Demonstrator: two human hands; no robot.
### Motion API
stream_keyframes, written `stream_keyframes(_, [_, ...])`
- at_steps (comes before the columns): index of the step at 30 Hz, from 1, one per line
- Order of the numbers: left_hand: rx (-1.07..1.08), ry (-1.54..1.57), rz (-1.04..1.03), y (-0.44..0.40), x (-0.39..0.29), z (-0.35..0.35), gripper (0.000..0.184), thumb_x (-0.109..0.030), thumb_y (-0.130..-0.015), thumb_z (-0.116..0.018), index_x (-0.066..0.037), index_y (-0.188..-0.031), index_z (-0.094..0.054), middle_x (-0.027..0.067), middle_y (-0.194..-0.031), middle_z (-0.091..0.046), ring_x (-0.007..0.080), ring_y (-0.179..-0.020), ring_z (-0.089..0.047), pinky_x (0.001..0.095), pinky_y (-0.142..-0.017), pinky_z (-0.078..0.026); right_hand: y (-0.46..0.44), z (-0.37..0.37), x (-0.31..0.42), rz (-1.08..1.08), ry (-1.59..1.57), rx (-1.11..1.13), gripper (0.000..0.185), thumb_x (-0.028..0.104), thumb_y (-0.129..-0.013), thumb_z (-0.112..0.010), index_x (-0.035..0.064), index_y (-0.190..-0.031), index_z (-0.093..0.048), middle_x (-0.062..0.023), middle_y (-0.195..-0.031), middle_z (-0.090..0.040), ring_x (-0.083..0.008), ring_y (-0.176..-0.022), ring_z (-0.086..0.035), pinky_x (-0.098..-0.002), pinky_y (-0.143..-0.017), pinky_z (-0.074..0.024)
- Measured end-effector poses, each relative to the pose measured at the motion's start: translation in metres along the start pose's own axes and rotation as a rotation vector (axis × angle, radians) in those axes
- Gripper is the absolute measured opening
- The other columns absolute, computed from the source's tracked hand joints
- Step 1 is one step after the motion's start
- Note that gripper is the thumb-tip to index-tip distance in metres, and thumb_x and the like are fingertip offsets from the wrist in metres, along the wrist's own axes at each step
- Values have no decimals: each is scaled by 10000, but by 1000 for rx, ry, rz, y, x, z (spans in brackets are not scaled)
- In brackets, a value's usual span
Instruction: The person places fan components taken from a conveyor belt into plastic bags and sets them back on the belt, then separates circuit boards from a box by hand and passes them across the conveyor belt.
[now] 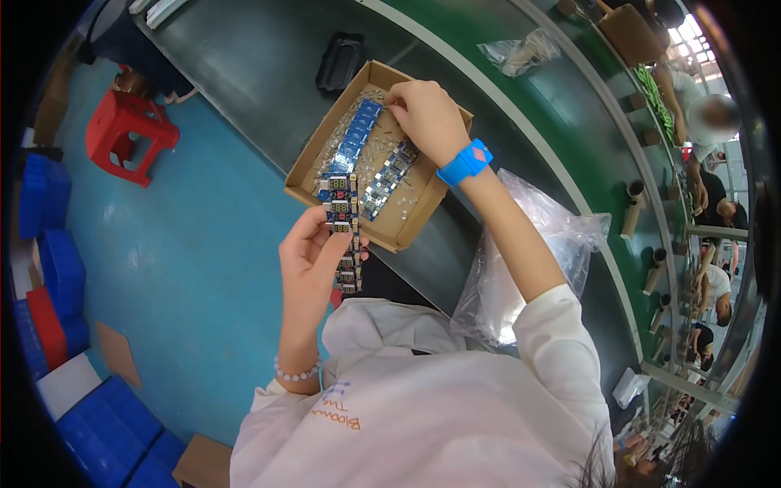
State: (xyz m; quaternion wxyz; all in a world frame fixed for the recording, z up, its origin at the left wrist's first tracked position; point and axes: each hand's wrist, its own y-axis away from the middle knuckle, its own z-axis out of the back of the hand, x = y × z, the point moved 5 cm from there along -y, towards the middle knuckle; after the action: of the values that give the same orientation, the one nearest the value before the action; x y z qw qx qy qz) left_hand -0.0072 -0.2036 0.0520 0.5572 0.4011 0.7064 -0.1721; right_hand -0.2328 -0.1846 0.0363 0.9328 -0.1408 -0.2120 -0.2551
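Over the near-left corner of the cardboard box (413, 231), the left hand (305, 252) was clamped on a strip of display boards (341, 206), displays up, thumb on one of the lower ones. Strip hung partly past the box's near rim, toward the person's lap. Right hand (427, 118) was reaching in over the box's far right side, apart from the left, fingertips bent down beside the far end of a blue board strip (358, 134). Fingertips looked close together, but couldn't tell if they gripped anything; view was poor there.

Inside the box: the blue strip lay on the left, a second board strip (390, 180) on the right, small pale parts (375, 150) scattered around both. Box sat on the dark table (244, 65). Just beyond its far left corner: black plastic tray (340, 63). Right of the box: big clear bag (521, 264). Farther beyond it: smaller clear bag (521, 54). Well left of it, on the floor: red stool (126, 134).
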Motion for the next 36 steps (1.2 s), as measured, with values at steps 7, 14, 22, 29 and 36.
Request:
stream_keyframes(7, [-17, -9, 9, 0, -1, 1, 170, -19, -848, -507, 26, -1005, -553, 82, -875, -594, 167, -760, -628, 305, -624, -566, -3, -13, -3, 115, 114, -106, 93, 91, -757, -601, 36, -808, -657, -113, -821, -623, -295, -785, -618, -392, -683, -503])
stream_keyframes(14, [32, 105, -20, -4, 1, -6, 137, 36, -869, -507, 38, -1005, -523, 93, -909, -604, 143, -796, -620, 287, -675, -548, 2, -14, -3, 95, 282, -4, 90, 127, -769, -593, 40, -768, -614, -109, -839, -612, -289, -785, -618, -387, -667, -503])
stream_keyframes(22, [-74, 182, -126, -10, 0, -11, 104, 43, -866, -526, 29, -967, -510, 91, -931, -612, 124, -805, -611, 276, -690, -534, 58, 35, 52, -252, -1116, 259, 158, 148, -857, -618, 14, -941, -613, -39, -815, -634, -84, -689, -589, -226, -557, -477])
stream_keyframes(29, [-95, 126, -179, -7, -3, -18, 87, 41, -862, -539, 22, -944, -519, 85, -941, -615, 108, -828, -600, 228, -720, -493, 94, 33, 66, -411, -1496, 308, 145, 62, -857, -614, -31, -966, -598, -90, -871, -639, -130, -773, -630, -228, -655, -529])
stream_keyframes(36, [-140, 168, -200, -4, -3, -18, 93, 43, -849, -560, 17, -931, -523, 62, -921, -602, 81, -834, -571, 203, -720, -461, 101, 32, 68, -426, -1482, 270, 131, 10, -832, -626, -53, -946, -621, -79, -896, -623, -124, -784, -624, -226, -689, -530])
